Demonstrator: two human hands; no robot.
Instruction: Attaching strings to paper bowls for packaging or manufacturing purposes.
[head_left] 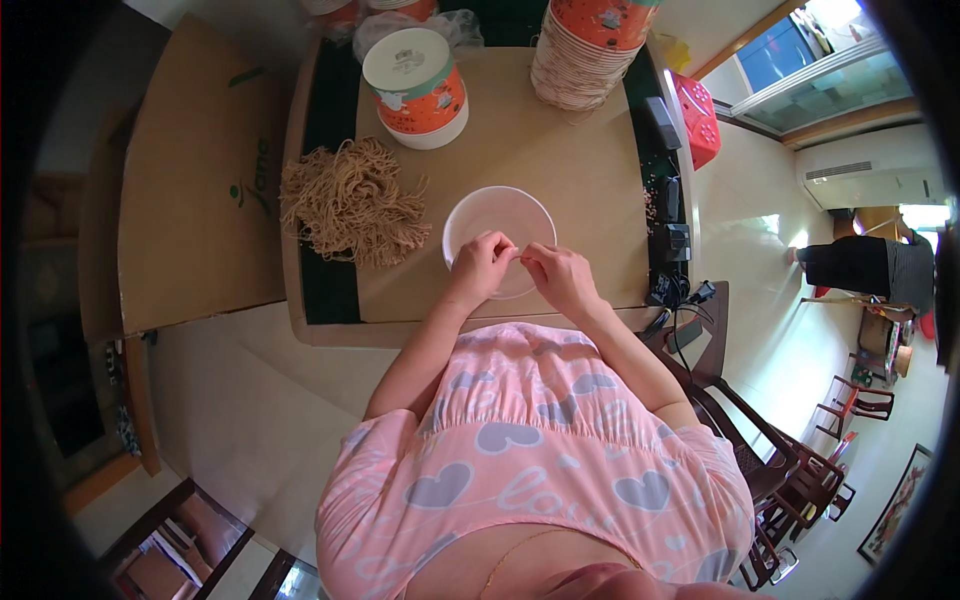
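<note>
A white paper bucket (499, 215) stands on the cardboard-covered table, its open mouth facing up at me. Over its near part, my left hand (483, 262) and my right hand (556, 272) are close together, thumbs and fingers pinched. Whatever is between the fingertips is too small to make out. To the left lies a tangled heap of tan cords (355, 203). Behind the heap is an orange-and-white paper bucket (420, 100) with its round white end up. A tall stack of nested buckets (585, 60) stands at the far right, with many cords along its side.
A large cardboard box (200, 180) stands left of the table (400, 290). Along the right edge are black power adapters (672, 240) and cables. A red plastic basket (697, 120) is beyond that edge. Dark wooden chairs (740, 440) and another person (865, 277) are further right.
</note>
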